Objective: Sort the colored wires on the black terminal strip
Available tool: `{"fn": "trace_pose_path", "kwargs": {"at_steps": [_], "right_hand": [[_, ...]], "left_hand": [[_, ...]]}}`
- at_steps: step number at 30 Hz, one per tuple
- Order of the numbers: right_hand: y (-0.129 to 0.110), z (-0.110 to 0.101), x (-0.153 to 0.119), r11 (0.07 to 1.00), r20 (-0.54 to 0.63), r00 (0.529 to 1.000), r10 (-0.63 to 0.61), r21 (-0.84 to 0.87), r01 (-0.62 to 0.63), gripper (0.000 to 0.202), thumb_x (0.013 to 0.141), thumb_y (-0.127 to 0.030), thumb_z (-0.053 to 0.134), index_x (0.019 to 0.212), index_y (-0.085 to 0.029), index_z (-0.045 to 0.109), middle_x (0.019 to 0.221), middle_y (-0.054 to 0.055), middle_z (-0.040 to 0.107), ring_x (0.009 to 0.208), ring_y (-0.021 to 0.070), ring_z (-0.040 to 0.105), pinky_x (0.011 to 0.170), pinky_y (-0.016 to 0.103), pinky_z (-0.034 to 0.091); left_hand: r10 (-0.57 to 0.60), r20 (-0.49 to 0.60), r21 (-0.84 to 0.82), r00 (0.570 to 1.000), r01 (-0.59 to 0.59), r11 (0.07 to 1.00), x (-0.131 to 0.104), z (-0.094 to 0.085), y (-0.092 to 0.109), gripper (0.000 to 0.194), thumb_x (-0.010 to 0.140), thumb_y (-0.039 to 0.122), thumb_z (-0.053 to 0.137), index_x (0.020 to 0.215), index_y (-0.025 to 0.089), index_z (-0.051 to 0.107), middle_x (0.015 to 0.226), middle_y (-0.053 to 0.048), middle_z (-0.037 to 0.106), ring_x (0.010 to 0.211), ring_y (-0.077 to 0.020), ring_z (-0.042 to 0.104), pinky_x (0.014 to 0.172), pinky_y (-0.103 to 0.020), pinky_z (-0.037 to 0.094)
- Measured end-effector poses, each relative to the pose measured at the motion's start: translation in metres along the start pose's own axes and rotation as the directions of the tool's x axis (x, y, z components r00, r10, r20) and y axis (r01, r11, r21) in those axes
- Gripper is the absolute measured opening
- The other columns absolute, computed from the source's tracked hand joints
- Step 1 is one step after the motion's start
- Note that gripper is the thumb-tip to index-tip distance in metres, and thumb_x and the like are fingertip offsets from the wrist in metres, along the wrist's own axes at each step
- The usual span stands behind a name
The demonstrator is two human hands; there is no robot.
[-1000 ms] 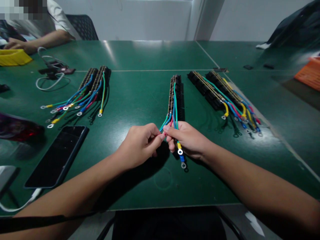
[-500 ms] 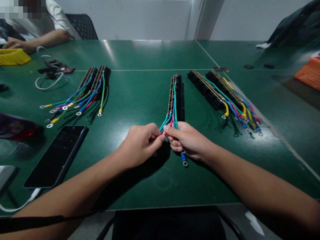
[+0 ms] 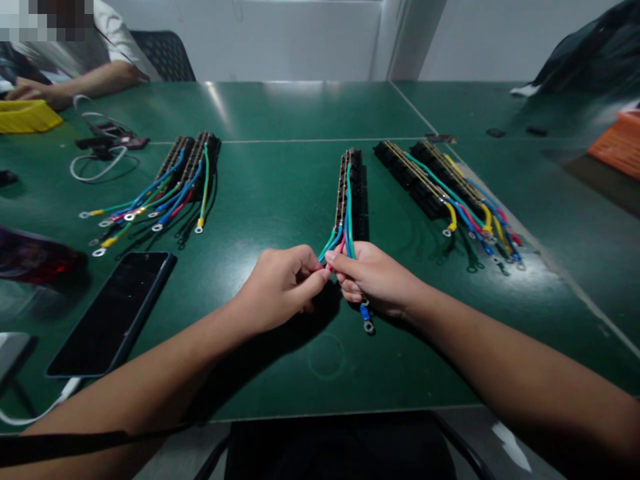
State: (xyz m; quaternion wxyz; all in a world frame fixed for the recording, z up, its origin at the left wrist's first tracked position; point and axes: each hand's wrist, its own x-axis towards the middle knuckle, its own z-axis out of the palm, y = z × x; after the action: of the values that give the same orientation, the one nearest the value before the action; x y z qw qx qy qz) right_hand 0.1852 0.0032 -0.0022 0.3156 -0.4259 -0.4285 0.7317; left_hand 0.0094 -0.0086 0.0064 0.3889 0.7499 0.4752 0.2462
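Left hand (image 3: 283, 287) and right hand (image 3: 377, 277) pinch slim red plastic-coated wire (image 3: 342, 245) between them, apparently shaping it; next move needs steadiness.

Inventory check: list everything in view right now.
Wired strips: five, black, two left, one centre, two right
Leads: many, green, blue, red, yellow, on strips
Phone: one, black, near left
Phone cable: one, white, below phone
Block: one, white, left edge
Container: one, red, left edge
Tray: one, yellow, far left
Looped cable: one, grey, left
Gadgets: several, dark, by cable
Small pieces: two, black, far right
Basket: one, orange, right edge
Bundle: one, dark, far right
Table: one, green, underneath
Chair: one, black, far left
Person: one, white sleeve, far left
Left hand: one, bare, pinching red lead
Right hand: one, bare, gripping leads
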Motion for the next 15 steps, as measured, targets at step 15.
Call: {"fn": "trace_pose_path", "kwargs": {"at_steps": [15], "right_hand": [[-0.0025,-0.0003,-0.0008,1.000,-0.021,0.999,0.030,0.000,-0.030,0.029,0.097,-0.027,0.051,0.070,-0.016,0.048,0.050,-0.008,0.040,0.034,0.0024,0.031,0.033,0.014,0.029]], "left_hand": [[-0.074,0.053,-0.142,0.996,0.081,0.987,-0.0001,-0.0001,-0.0027,0.024,0.087,0.038,0.062,0.083,0.015,0.056,0.058,0.002,0.064,0.045,-0.0110,0.064,0.039,-0.015,0.048]]}}
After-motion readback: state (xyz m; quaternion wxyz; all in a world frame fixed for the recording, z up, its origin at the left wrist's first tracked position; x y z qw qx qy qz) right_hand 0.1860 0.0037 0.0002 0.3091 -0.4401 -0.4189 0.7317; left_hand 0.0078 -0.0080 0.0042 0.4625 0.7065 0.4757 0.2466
